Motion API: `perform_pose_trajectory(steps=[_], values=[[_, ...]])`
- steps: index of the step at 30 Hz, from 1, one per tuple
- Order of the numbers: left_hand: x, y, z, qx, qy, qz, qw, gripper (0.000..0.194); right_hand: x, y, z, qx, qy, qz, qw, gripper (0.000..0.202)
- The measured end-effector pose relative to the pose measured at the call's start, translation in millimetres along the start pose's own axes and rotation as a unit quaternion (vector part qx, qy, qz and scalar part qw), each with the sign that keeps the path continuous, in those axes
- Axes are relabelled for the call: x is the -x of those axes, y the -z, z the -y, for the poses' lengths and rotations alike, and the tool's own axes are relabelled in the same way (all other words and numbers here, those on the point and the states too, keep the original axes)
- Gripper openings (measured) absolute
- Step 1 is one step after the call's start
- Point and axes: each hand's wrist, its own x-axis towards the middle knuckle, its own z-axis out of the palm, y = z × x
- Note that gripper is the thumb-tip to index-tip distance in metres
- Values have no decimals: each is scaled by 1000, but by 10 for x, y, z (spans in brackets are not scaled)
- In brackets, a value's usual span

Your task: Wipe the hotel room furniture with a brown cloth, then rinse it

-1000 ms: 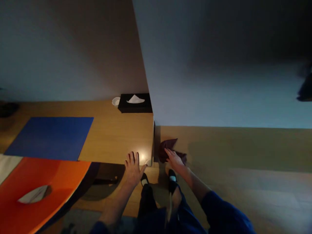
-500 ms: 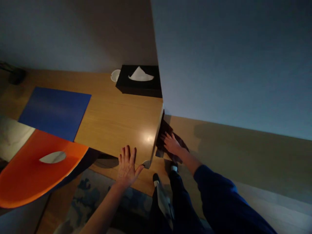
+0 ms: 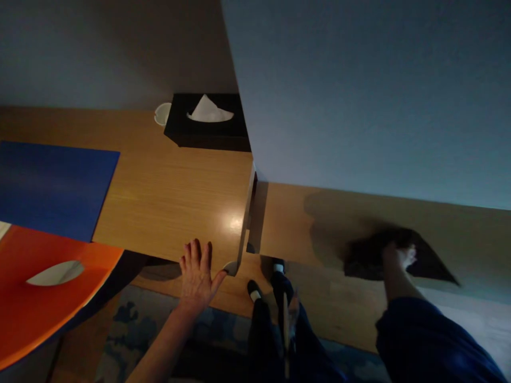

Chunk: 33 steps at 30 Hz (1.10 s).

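Head view: left hand (image 3: 198, 282) is lying palm-down on the near right end of the wooden desk (image 3: 179, 197). Fingers are spreading over the near edge, thumb pointing right at the corner; it's holding nothing. Right hand (image 3: 395, 255) is reaching well right of the desk and sitting on a dark cloth (image 3: 365, 258). Fingers are looking curled but blurring, so can't tell whether they're gripping the cloth or just pressing it.

Cloth is lying on a wood-toned surface (image 3: 287, 213) at right, near the foot of the wall (image 3: 359, 96), one corner pointing right and near. Can't tell if that surface is floor or a low top. Dark blue sleeve (image 3: 435, 340) is covering the right arm.

On the desk: black tissue box (image 3: 211, 141) is standing at the far right, white tissue (image 3: 207, 109) poking out the top. Small white dish (image 3: 163, 113) is sitting just left of it. Blue mat (image 3: 51, 186) is lying on the left part. Orange chair (image 3: 32, 319) is standing at the near left. Patterned rug (image 3: 131, 319) is showing below, on the near side.
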Motion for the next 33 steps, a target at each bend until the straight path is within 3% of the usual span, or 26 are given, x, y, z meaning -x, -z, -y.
perform_pose_trajectory(steps=[2, 4, 7, 10, 13, 15, 16, 18, 21, 24, 27, 29, 31, 33], values=[[-7, 2, -1, 7, 0, 0, 1000, 78, 159, -115, 213, -11, -46, 9, 999, 70], [-13, 8, -8, 7, 3, -3, 1000, 77, 451, -291, 676, -31, -36, 33, 998, 75], [-19, 17, -18, 3, 3, -6, 1000, 74, 1122, -486, 1513, -52, 181, 117, 975, 72], [-28, 10, -9, 1, -2, -7, 1000, 73, 1882, -536, 2087, -41, 408, 199, 890, 71], [-39, -1, 19, 6, 1, -14, 1000, 73, 2404, -549, 2162, -32, 552, 254, 794, 71], [-39, 10, 29, 14, 5, -14, 1000, 72, 2504, -552, 1955, -32, 583, 263, 768, 67], [-38, 24, 24, 20, 8, -12, 1000, 72, 2475, -545, 1794, -32, 575, 256, 776, 65], [-46, 65, -20, 32, 15, -8, 999, 72, 2291, -502, 1404, -29, 516, 223, 827, 61], [-127, 122, -196, 59, 0, -13, 998, 65, 1847, -362, 816, -13, 355, 157, 921, 61], [-306, 124, -456, 79, -46, -24, 995, 58, 1456, -203, 488, -16, 178, 131, 975, 62], [-493, 95, -654, 62, -78, -27, 995, 59, 1346, -156, 590, -33, 41, 128, 990, 65], [-562, 85, -713, 41, -85, -20, 995, 58, 1487, -224, 854, -29, 28, 128, 991, 68], [-581, 88, -731, 26, -80, -8, 996, 56, 1775, -343, 1194, -11, 106, 141, 984, 71], [-574, 95, -740, 14, -68, 2, 998, 55, 2123, -467, 1540, 14, 245, 180, 953, 73]])
